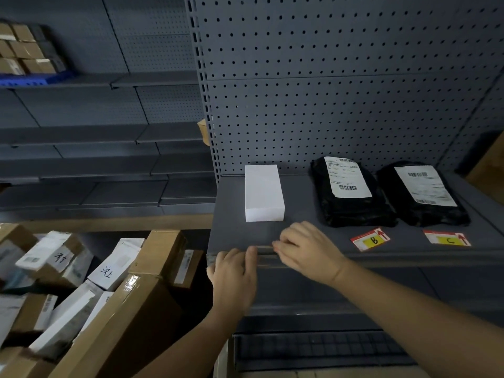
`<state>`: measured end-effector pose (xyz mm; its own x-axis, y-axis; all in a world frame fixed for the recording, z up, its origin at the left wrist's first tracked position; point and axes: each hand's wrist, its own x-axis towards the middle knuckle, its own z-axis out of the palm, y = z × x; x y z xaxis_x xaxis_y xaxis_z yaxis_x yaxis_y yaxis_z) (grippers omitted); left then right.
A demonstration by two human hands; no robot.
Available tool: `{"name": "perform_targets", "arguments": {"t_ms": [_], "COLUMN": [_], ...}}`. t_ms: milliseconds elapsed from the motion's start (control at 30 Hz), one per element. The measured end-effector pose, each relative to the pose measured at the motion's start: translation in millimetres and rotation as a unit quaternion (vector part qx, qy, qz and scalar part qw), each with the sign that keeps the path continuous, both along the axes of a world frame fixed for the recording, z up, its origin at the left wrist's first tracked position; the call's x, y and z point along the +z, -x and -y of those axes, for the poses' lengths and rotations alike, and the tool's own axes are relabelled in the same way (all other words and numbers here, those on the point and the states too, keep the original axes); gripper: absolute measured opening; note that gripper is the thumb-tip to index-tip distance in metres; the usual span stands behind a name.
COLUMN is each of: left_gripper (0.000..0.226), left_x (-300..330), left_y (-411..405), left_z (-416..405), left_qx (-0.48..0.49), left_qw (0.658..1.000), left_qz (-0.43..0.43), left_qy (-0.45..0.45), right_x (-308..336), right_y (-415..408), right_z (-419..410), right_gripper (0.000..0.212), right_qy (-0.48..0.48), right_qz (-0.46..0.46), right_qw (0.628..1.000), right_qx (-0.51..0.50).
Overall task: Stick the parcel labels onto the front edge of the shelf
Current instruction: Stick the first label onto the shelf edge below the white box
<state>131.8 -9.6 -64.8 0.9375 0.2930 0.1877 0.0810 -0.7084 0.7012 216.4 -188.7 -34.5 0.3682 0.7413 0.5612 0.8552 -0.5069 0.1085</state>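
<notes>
at the shelf edge (381, 259): your hands met.
left hand (236, 271): fingers curled over the edge.
right hand (305, 248): fingertips pressed there, perhaps on a label.
labels b (370, 239), c (447, 238): lay flat on the shelf.

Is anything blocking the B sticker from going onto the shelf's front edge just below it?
Nothing visible. The B sticker lies flat on the shelf, and the front edge below it is bare; both hands are further left.
</notes>
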Motion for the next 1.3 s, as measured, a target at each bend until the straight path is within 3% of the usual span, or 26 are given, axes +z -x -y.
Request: {"name": "perform_targets", "arguments": {"t_ms": [100,200,333,400,567,867,1133,1300], "left_gripper": [0.053,0.030,0.022,0.023,0.027,0.022,0.018,0.015], "left_x": [-1.1,-2.9,-4.3,-5.6,-3.3,1.1,-4.5,0.7], "left_y": [-8.9,-13.5,-12.4,-11.2,-7.8,-3.3,1.4,13.0], "left_z": [3.9,3.2,2.0,2.5,3.7,3.7,-1.8,-7.1], "left_qx": [0.035,0.048,0.035,0.041,0.041,0.033,-0.004,-0.025], "left_qw": [0.993,0.984,0.986,0.987,0.991,0.986,0.991,0.998], "left_qz": [-0.038,-0.076,-0.078,-0.074,-0.067,-0.052,-0.045,-0.049], "left_qy": [0.103,0.156,0.142,0.136,0.108,0.153,0.127,-0.001], "right_x": [-8.8,-19.6,-22.9,-20.0,-14.0,-11.5,4.4,8.1], "right_y": [8.2,11.3,17.1,16.5,10.6,17.7,14.9,16.8], "right_z": [2.0,5.6,11.5,10.1,5.8,-1.5,0.9,3.5], "right_gripper": [0.013,0.015,0.033,0.033,0.019,0.006,0.011,0.011], "right_qy": [-0.017,-0.015,-0.016,-0.031,-0.074,-0.124,-0.135,-0.055], "right_qz": [0.011,-0.036,-0.195,-0.228,-0.253,-0.320,-0.385,-0.329], "right_qw": [1.000,0.999,0.980,0.971,0.959,0.929,0.902,0.935], "right_qx": [0.018,0.019,-0.045,-0.064,-0.107,-0.137,-0.140,-0.118]}}
